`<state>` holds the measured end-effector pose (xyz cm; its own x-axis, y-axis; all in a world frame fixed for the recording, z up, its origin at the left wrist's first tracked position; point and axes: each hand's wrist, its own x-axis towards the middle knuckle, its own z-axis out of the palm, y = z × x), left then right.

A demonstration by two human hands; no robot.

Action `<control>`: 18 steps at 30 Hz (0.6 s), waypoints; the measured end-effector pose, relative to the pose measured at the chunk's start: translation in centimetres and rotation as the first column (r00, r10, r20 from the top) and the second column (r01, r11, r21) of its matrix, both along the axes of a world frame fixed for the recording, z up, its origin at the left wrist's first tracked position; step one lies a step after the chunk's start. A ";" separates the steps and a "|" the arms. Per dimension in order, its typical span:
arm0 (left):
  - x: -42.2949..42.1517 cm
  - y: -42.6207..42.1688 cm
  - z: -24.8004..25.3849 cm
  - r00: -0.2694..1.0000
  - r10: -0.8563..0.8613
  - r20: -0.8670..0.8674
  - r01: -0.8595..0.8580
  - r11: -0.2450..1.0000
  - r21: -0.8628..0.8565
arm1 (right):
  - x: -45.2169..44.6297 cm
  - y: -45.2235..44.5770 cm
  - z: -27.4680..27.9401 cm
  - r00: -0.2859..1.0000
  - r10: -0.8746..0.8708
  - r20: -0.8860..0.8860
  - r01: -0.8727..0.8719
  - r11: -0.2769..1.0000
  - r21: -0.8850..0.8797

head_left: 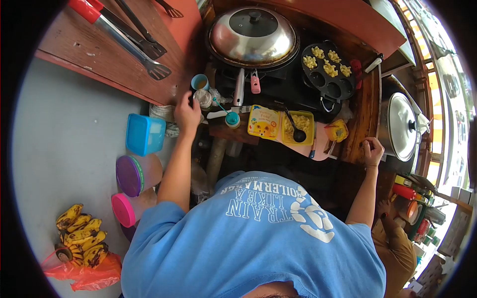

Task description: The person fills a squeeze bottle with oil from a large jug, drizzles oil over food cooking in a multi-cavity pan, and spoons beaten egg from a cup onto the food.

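My left hand (188, 116) is raised near the wooden counter, thumb and fingers apart, with nothing visible in it. Just beyond it stand a light-blue cup (199, 82) and some bundled clear plastic (204, 98). A small jar with a teal lid (232, 118) is to its right. My right hand (372, 151), fingers curled closed, rests by the wooden edge (366, 130) at the right. Between the hands, a yellow tub (310, 139) holds pale chopped pieces and a black ladle (298, 134). Beside the tub lies its printed yellow lid (263, 121).
A lidded pan (238, 37) and a black round-welled pan (310, 77) with several yellow portions sit on the stove. Left are bananas (82, 233), a blue container (145, 134) and spatulas (154, 68). A large lidded pot (401, 126) and another person (397, 248) are right.
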<state>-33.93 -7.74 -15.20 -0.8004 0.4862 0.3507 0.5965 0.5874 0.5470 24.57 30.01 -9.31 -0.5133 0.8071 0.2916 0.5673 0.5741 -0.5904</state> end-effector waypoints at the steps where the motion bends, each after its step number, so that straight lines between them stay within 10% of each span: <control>1: -1.6 1.6 0.7 0.993 -0.034 -0.110 0.032 0.999 -0.013 | 0.0 0.0 0.1 1.000 -0.004 0.000 0.004 1.000 0.003; 9: -7.9 10.2 2.7 0.991 -0.035 0.131 0.116 0.721 -0.684 | -0.3 -0.4 0.8 0.999 0.003 0.038 -0.004 1.000 0.021; 13: -10.3 8.5 1.0 0.966 -0.034 0.257 0.125 0.931 -0.343 | -0.6 -0.8 1.0 1.000 -0.003 -0.009 0.003 1.000 0.015; 15: -8.3 6.7 1.5 0.473 -0.225 0.852 -0.244 0.896 0.372 | -0.9 -1.1 1.4 1.000 0.011 -0.023 -0.010 1.000 0.009; 18: -5.9 4.2 2.4 0.224 -0.471 0.853 -0.372 0.768 0.521 | -0.7 -0.9 1.2 0.999 0.002 -0.043 -0.002 1.000 0.000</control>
